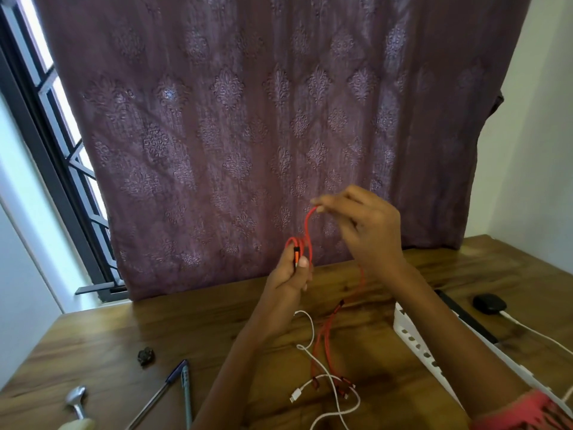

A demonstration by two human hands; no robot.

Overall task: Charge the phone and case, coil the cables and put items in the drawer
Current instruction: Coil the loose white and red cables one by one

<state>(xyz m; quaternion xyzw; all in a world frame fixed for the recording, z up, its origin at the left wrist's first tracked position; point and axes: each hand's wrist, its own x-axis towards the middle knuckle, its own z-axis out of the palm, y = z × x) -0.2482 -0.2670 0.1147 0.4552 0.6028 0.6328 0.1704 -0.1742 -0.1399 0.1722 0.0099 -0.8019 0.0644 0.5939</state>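
Note:
My left hand (293,280) grips small loops of a red cable (307,231) and its orange-black plug, held above the wooden table (155,330). Higher up, my right hand (362,225) pinches a raised loop of the same red cable. The rest of that cable hangs down to the table, ending in several plug tips (341,383). A white cable (310,352) lies loose beneath my arms. At the right, a black earbud case (489,303) sits with a white charging cable (533,332) plugged in. A dark flat phone-like object (465,315) lies behind my right forearm.
A white perforated basket (415,346) stands at the right under my forearm. Two pens (176,386), a spoon (76,398) and a small dark lump (145,356) lie at the front left. A purple curtain (263,119) hangs behind the table.

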